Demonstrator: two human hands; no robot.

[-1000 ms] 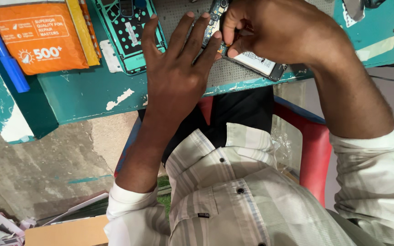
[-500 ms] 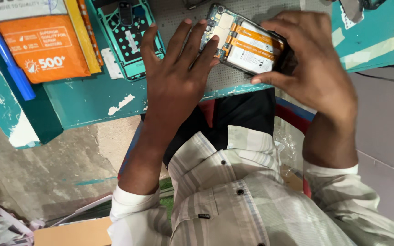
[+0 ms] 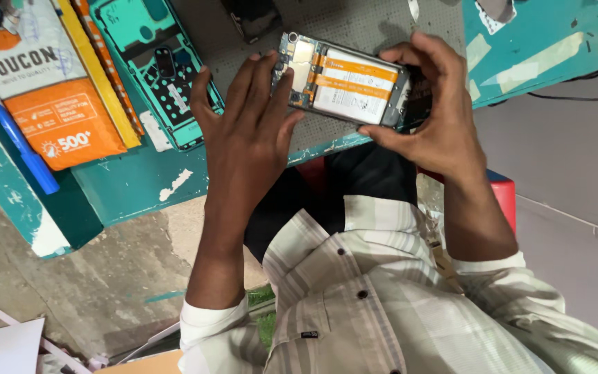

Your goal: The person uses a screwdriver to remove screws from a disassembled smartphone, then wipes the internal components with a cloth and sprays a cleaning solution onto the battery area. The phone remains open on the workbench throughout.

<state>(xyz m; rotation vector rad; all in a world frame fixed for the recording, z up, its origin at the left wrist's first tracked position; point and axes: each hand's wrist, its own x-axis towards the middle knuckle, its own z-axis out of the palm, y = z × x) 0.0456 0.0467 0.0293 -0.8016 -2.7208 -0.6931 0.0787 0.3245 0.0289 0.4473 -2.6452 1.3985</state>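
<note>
Both hands meet at the table edge: right hand grips the opened phone, left hand flat, released.

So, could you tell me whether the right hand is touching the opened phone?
Touching: the head view shows the right hand gripping the opened phone at its end.

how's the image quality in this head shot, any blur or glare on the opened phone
Head view: soft, even light, no harsh shadows; the opened phone is sharp with no strong glare on its battery; the right hand and left hand show no motion blur; the teal back cover reads clearly.
</note>
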